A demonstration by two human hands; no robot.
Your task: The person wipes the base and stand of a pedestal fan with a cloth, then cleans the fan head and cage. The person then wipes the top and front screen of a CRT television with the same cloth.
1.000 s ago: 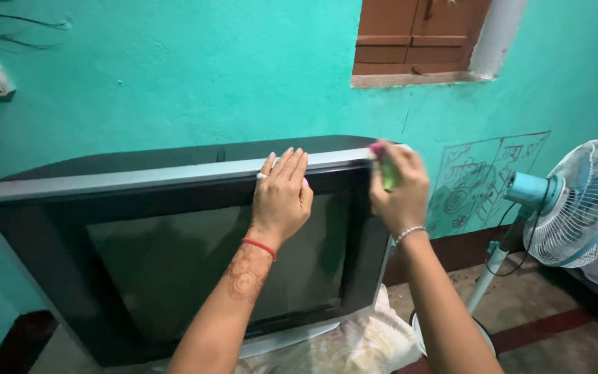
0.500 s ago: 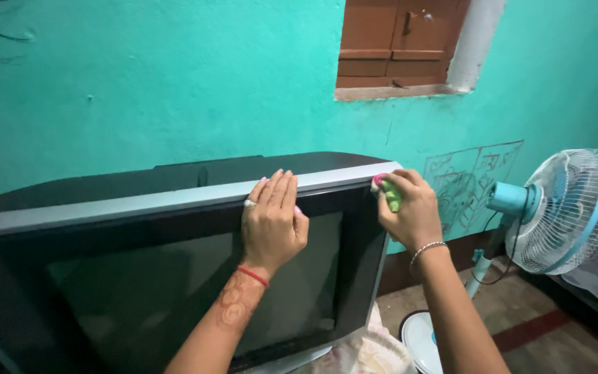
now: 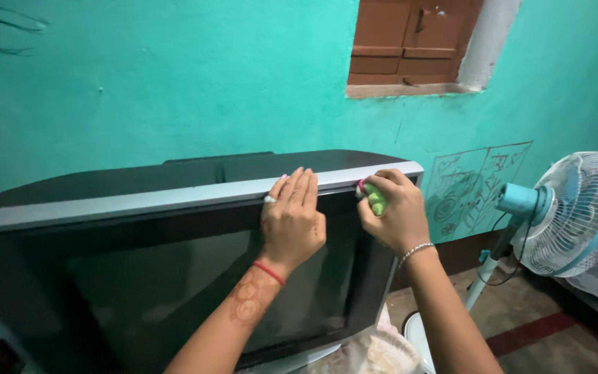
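Two hands are resting on a big dark television (image 3: 153, 277): the left hand (image 3: 292, 221) is lying flat and released on its grey top edge, while the right hand (image 3: 392, 211) is clenching a green cloth (image 3: 376, 201) against the upper right corner, with a pedestal fan (image 3: 576, 215) standing farther right.

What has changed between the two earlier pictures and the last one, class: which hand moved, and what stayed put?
The right hand, gripping a green and pink cloth, slid left along the television's silver top strip, from its right corner towards the left hand. The left hand stayed flat on the top front edge. The television and the standing fan did not move.
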